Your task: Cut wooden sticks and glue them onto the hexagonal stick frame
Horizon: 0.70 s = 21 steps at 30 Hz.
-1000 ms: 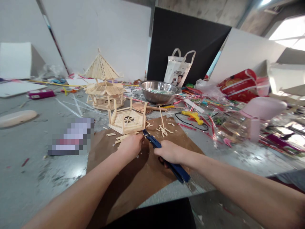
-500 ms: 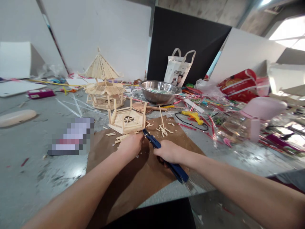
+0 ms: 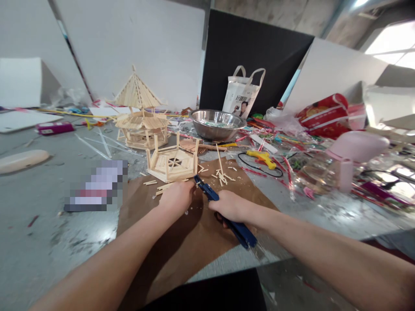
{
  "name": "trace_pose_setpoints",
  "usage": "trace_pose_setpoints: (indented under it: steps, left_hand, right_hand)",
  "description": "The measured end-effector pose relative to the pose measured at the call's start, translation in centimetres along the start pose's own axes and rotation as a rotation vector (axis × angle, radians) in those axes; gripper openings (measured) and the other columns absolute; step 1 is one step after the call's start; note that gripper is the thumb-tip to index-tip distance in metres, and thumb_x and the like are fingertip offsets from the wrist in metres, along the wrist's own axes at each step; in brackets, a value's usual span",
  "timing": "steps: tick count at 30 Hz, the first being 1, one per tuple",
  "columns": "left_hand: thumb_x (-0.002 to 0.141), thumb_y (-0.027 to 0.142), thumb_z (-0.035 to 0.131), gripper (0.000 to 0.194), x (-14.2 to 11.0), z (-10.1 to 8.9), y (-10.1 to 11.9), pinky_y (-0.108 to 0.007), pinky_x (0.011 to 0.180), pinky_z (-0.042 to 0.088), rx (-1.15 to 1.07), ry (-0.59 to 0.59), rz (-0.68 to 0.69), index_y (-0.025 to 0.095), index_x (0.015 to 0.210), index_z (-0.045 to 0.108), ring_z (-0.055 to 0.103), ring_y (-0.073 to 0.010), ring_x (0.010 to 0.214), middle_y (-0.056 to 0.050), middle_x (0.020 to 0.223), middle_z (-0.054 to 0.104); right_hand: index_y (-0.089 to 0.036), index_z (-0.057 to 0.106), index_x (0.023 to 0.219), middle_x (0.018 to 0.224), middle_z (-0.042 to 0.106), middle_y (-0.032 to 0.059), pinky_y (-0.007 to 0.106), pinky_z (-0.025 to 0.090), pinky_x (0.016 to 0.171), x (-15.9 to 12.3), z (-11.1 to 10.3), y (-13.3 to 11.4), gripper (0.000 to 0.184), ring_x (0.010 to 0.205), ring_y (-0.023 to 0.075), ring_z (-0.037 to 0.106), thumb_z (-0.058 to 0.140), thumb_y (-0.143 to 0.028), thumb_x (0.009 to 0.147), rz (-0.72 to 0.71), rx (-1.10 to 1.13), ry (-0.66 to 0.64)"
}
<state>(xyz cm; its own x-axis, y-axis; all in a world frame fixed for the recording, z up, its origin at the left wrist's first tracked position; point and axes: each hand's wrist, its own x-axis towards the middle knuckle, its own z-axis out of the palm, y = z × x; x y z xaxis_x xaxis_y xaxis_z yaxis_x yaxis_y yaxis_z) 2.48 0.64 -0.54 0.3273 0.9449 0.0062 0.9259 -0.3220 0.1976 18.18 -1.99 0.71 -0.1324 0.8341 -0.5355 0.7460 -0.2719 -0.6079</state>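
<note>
My right hand point(image 3: 230, 206) is wrapped round a blue hand cutter point(image 3: 209, 190), its jaws pointing forward and left. Close against the jaws, my left hand point(image 3: 177, 196) is closed in a pinch. A short end of a thin wooden stick point(image 3: 197, 184) shows between its fingertips and the cutter; the rest is hidden. Just beyond the hands stands a six-sided wooden stick frame point(image 3: 167, 172) with upright posts. Cut stick pieces point(image 3: 222, 178) lie to its right, and more sticks point(image 3: 164, 188) lie beside my left hand. Brown paper point(image 3: 191, 242) is under both hands.
A stick pavilion point(image 3: 138, 116) with a pointed roof stands behind the frame. Farther back is a metal bowl point(image 3: 218, 125). At right are a yellow glue gun point(image 3: 264, 159) with a cable and a pink-lidded jug point(image 3: 352, 151). A blurred-out phone point(image 3: 97, 185) lies left.
</note>
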Motion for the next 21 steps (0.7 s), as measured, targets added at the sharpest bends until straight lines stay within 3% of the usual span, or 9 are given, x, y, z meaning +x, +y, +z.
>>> trace_pose_setpoints:
  steps: [21]
  left_hand:
    - [0.078, 0.028, 0.026, 0.032, 0.13, 0.14, -0.09, -0.03, 0.061, 0.043, 0.002, 0.005, -0.002, 0.021, 0.08, 0.058, 0.058, -0.0214, 0.075, -0.008, 0.083, 0.063]
  right_hand:
    - [-0.014, 0.044, 0.048, 0.043, 0.05, 0.0033, 0.021, 0.038, 0.029, 0.0, 0.03, -0.11, 0.02, 0.032, 0.0116, 0.048, 0.038, -0.026, 0.062, 0.008, -0.03, 0.006]
